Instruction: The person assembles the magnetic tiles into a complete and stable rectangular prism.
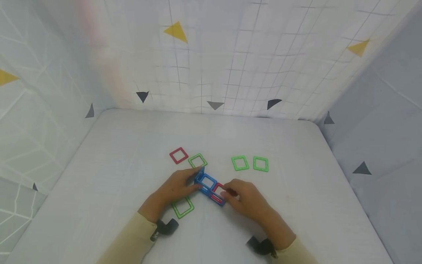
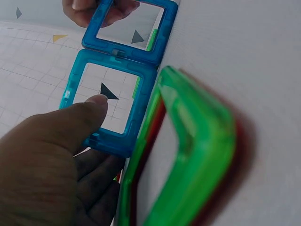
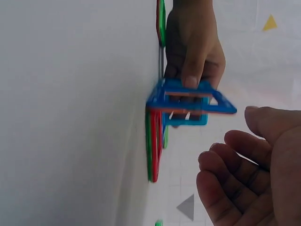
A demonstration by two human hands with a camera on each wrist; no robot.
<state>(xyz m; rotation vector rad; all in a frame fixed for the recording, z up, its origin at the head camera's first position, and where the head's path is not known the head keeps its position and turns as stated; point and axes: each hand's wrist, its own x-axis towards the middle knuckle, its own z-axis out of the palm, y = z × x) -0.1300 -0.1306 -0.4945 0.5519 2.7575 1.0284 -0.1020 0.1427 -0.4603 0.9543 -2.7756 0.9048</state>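
Observation:
In the head view my left hand [image 1: 176, 185] is at the left end of a small assembly of square magnetic tiles. The left wrist view shows my left thumb on the frame of an upright blue magnetic tile [image 2: 145, 94], fingers behind it. A second blue tile [image 2: 169, 28] adjoins it. A red tile [image 1: 217, 199] forms the assembly's right end. My right hand [image 1: 245, 196] is beside that end. In the right wrist view, its fingers [image 3: 225, 172] are loosely bent, apart from the blue tile [image 3: 188, 109] that projects toward them.
A green tile [image 1: 186, 213] lies below my left hand. Behind the assembly are a red tile [image 1: 173, 158] and a green tile [image 1: 198, 154]. Farther right lie two more green tiles, one [image 1: 241, 169] left of the other [image 1: 261, 169]. Patterned cloth walls [image 1: 211, 73] surround the white table [image 1: 296, 220].

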